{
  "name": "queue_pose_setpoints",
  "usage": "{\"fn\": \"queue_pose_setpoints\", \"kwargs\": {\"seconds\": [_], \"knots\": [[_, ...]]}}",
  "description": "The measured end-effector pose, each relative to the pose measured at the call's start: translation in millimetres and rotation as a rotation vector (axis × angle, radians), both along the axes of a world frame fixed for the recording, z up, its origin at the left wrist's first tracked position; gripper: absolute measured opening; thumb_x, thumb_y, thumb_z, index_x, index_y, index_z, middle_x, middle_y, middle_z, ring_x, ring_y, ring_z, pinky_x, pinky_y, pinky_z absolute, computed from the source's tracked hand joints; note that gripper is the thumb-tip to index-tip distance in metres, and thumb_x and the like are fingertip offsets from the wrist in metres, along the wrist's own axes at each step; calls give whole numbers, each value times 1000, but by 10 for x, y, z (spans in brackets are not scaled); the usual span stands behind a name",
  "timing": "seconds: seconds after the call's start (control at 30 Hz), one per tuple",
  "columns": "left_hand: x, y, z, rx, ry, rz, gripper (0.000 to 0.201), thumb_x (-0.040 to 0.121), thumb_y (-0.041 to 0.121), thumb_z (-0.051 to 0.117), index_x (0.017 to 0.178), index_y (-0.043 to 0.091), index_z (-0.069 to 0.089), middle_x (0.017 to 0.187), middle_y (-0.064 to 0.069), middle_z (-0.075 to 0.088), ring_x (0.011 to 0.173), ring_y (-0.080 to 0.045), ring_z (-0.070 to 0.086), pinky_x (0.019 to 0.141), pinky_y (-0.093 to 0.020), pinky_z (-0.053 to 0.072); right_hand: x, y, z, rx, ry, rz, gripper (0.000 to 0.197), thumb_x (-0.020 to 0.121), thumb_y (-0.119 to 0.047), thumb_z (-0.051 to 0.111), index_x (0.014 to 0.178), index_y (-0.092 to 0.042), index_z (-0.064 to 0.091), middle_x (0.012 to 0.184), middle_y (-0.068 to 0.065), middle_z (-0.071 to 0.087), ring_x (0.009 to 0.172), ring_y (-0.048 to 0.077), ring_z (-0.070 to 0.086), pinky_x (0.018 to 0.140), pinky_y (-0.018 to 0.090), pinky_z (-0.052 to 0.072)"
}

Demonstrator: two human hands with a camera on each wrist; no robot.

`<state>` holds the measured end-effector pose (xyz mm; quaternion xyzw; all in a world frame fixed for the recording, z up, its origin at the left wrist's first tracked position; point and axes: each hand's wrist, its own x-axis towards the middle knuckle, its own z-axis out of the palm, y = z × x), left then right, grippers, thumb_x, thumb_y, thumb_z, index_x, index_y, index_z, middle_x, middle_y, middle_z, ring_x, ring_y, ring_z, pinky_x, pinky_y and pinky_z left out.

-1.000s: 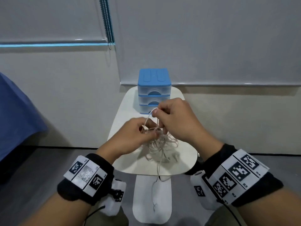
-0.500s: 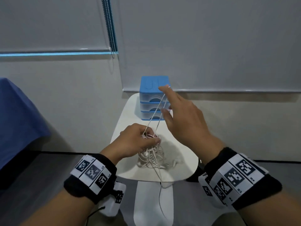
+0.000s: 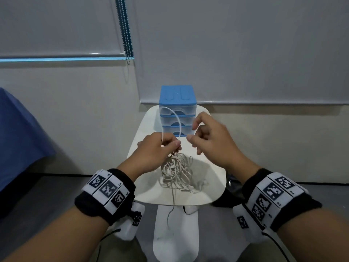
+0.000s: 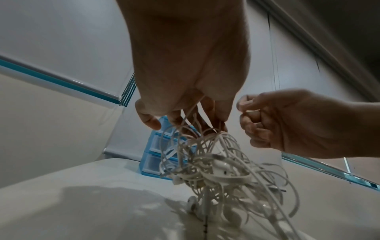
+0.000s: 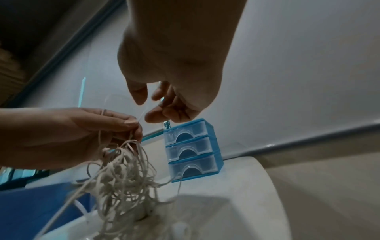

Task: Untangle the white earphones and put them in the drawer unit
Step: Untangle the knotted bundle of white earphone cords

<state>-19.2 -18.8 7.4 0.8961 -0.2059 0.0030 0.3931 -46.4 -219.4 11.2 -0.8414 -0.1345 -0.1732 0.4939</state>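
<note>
The white earphones [image 3: 177, 171] are a tangled bunch on the small white table [image 3: 207, 186]. My left hand [image 3: 174, 146] pinches the top of the bunch and holds it partly lifted, seen also in the left wrist view [image 4: 205, 123]. One loose loop of cord [image 3: 170, 108] arcs up from that hand in front of the drawer unit [image 3: 177, 118]. This unit is blue with three clear drawers, all closed. My right hand [image 3: 192, 132] hovers just right of the left, thumb and bent index finger apart, with no cord seen between them. One cord end [image 3: 172, 205] hangs over the table's front edge.
The drawer unit [image 5: 191, 146] stands at the table's far edge against the wall. A blue cloth [image 3: 18, 138] lies at the left. A blind's bead chain [image 3: 126, 35] hangs above. The table's white pedestal base [image 3: 175, 233] stands on the grey floor below.
My right hand, which had drawn a loop of cord up to the drawer unit's top, has dropped back beside the left hand. The loop now stands slack.
</note>
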Motion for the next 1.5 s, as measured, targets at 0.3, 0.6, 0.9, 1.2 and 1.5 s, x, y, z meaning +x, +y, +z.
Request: {"fn": "queue_pose_setpoints", "kwargs": {"seconds": [0.3, 0.6, 0.9, 1.2, 1.5], "knots": [[-44, -29, 161, -320, -165, -62, 16, 101, 23, 66, 93, 24, 81, 81, 6, 70, 79, -11, 60, 75, -28, 47, 34, 204, -205, 105, 263, 128, 23, 98, -24, 68, 86, -5, 70, 68, 6, 62, 54, 20, 59, 53, 25, 46], [-56, 52, 132, -418, -200, -114, 16, 101, 14, 65, 104, 14, 80, 89, 2, 69, 79, 0, 59, 76, -13, 45, 45, 292, -15, -61, 323, 209, 22, 101, -19, 62, 89, -6, 73, 69, 3, 65, 55, 17, 61, 53, 26, 48], [-2, 142, -309, -69, 68, -182, 10, 92, 26, 76, 86, 29, 69, 78, 16, 67, 77, -6, 60, 84, -35, 49, 105, 388, 266, 314, 227, -22, 19, 107, -17, 38, 95, -11, 52, 71, 16, 72, 52, 33, 65, 43, 27, 43], [48, 114, -248, 247, 39, -153, 26, 89, 54, 70, 84, 28, 66, 80, 14, 69, 83, -11, 61, 98, -48, 45, 208, 160, 525, 129, -115, -192, 8, 104, -15, 46, 101, -22, 48, 103, 12, 64, 84, 34, 70, 64, 51, 62], [49, 87, -351, 98, -53, -167, 40, 91, 58, 58, 81, 19, 55, 77, -1, 61, 80, -23, 56, 93, -46, 43, 131, -272, 288, -211, 381, -23, 83, 87, -9, 76, 146, -35, 24, 136, 6, 60, 107, 18, 63, 86, 34, 55]]}}
